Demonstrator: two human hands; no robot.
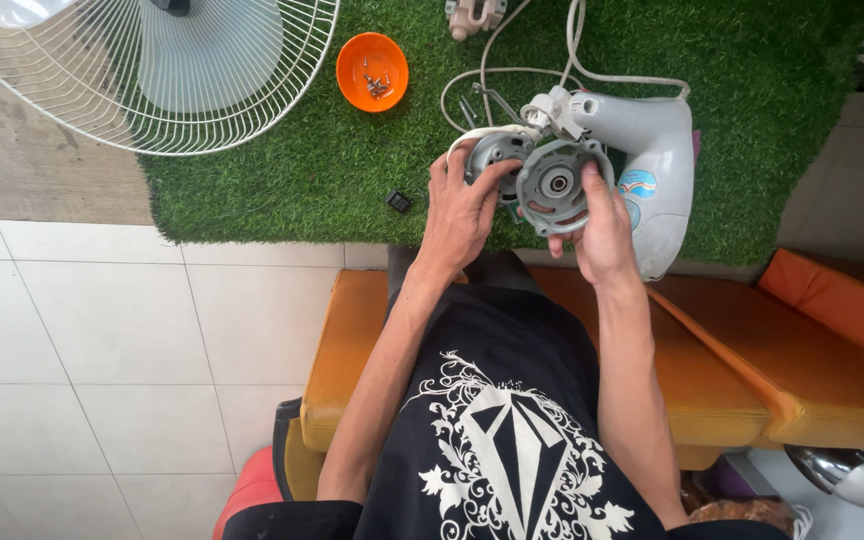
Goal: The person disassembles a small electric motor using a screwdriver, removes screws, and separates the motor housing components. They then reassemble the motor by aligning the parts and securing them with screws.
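Hands: left hand [464, 215] clamps motor [497, 155], right hand [602, 232] clamps round housing [555, 185]; turf edge just below.

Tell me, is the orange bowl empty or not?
Not empty. The orange bowl on the green mat holds a few small metal pieces, probably screws.

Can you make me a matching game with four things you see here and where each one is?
Things:
1. bowl
2. fan cage
3. round motor part
4. cushion

Places:
A. under the person, below the grass mat
B. in the right hand, with the left hand beside it on the other motor half
C. on the mat, with small screws inside
D. at the top left, over the mat's edge

Pairs: 1-C, 2-D, 3-B, 4-A
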